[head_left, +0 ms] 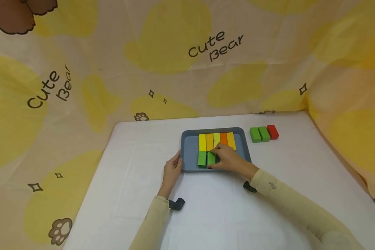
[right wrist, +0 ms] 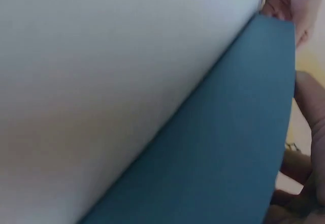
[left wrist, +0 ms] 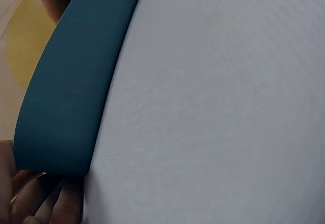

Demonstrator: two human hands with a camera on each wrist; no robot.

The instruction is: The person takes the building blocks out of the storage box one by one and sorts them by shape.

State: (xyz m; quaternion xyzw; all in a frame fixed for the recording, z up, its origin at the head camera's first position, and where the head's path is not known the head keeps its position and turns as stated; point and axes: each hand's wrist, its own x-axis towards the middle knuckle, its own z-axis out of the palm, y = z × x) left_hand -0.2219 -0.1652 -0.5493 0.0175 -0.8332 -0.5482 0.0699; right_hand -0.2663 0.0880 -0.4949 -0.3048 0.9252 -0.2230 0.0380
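A blue-grey tray (head_left: pixel 189 144) lies on the white table with coloured blocks inside. My left hand (head_left: pixel 172 172) holds its near left corner, thumb at the rim and fingers curled at the corner in the left wrist view. Over the tray's near side, my right hand (head_left: pixel 229 159) pinches a green block (head_left: pixel 211 160) between thumb and fingers. Just left of that block stands another green block (head_left: pixel 201 159). Behind them runs a row of yellow, orange-yellow and orange blocks, among them a yellow block (head_left: pixel 202 142). The tray's outer wall (right wrist: pixel 223 127) hides the blocks in the right wrist view.
Right of the tray, two green blocks, a left one (head_left: pixel 255 134) and a right one (head_left: pixel 264 134), sit beside a red block (head_left: pixel 273 132). A patterned cloth (head_left: pixel 175 41) rises behind the table's back edge and at both sides.
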